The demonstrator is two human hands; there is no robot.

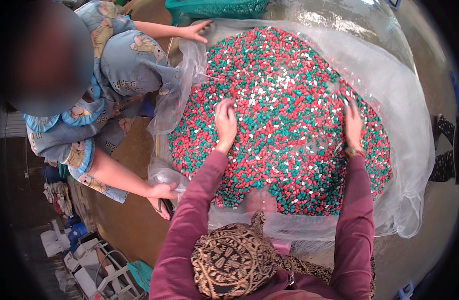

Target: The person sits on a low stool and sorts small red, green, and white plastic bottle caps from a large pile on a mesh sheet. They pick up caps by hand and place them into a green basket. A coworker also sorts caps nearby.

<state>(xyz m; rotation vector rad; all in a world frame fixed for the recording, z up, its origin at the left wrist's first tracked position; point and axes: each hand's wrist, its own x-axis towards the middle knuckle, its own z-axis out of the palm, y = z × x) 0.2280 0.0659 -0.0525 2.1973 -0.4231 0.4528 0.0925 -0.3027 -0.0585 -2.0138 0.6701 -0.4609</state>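
A wide heap of small red, green and white pieces (284, 145) lies spread on a sheet of whitish see-through netting (389, 75); the pieces' exact kind cannot be made out. My left hand (226, 125) rests palm down on the left part of the heap, its fingers stretched forward and close together. Over on the right part, my right hand (354, 124) lies among the pieces with fingers extended, a band round its wrist. Neither hand visibly grips anything, though both palms are hidden. My purple sleeves come up from the lower edge.
At the left, another person in blue patterned clothes (134, 60) bends over the netting's edge, one hand (194, 32) beyond it, the other (162, 191) beside its near left corner. A green basket (217, 9) stands behind. White frames (97, 270) and blue containers (78, 230) are lower left.
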